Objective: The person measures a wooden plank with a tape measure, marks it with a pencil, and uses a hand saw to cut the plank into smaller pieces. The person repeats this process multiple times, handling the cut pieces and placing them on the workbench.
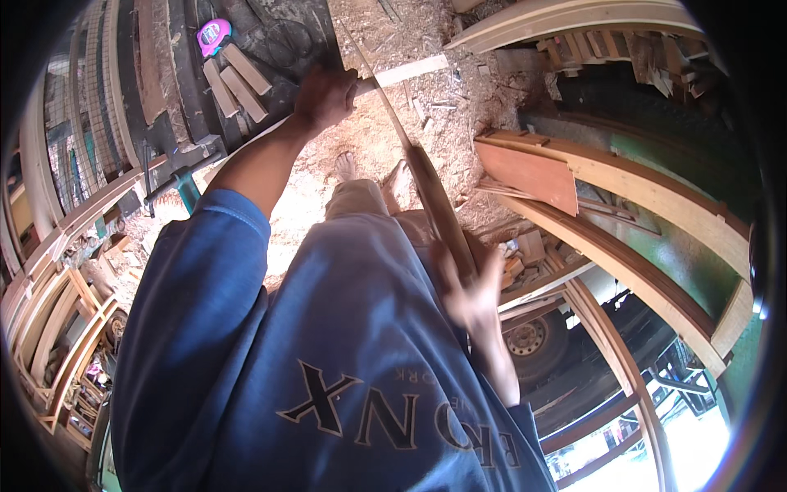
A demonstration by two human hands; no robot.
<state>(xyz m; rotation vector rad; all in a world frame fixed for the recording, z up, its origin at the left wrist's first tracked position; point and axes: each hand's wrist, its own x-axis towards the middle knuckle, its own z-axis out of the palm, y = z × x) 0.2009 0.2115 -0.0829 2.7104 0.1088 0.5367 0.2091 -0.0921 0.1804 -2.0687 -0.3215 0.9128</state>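
Observation:
My left hand (324,97) is closed on a pale wooden strip (414,70) at the edge of the dark workbench (279,53). The strip's free end juts out to the right over the floor. In my right hand (474,285), slightly smeared by motion, is the rear end of a handsaw (430,184). Its long blade runs up and to the left and crosses the strip just right of my left hand. Several short wooden pieces (238,82) lie on the bench left of that hand, near a pink tape measure (214,36).
Sawdust and shavings (459,107) cover the floor around my bare feet (346,166). A green clamp (187,190) sits at the bench's near edge. Long wooden frames (623,184) stand on the right, and more curved wood pieces (61,303) are stacked at the left.

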